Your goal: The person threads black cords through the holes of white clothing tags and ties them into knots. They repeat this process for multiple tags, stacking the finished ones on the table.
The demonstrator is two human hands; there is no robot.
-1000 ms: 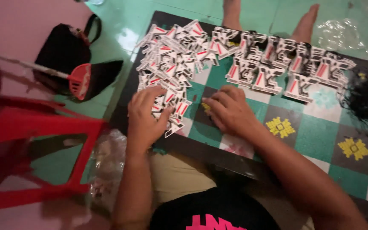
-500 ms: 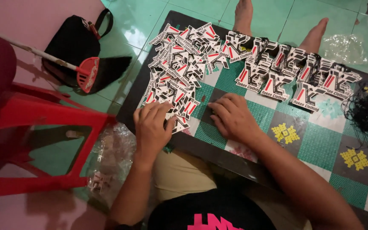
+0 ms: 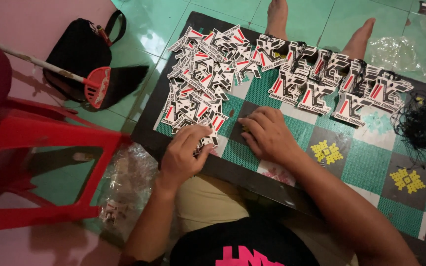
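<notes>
Two hands were seen over a green patterned board [image 3: 371, 162]. A black, white and red hang tag [image 3: 208, 140] was gripped in the curled fingers of the left hand [image 3: 183, 155], at the near edge of a loose tag pile [image 3: 198, 83]. The right hand [image 3: 269, 135] was laid flat, fingers half bent, on the board just beside it; whether anything was held beneath could not be told

We note glossy printed card tags [image 3: 200, 86], a woven plastic mat [image 3: 366, 162] with a rough, matt weave, and at 9 o'clock a smooth, glossy red plastic stool [image 3: 50, 143].
</notes>
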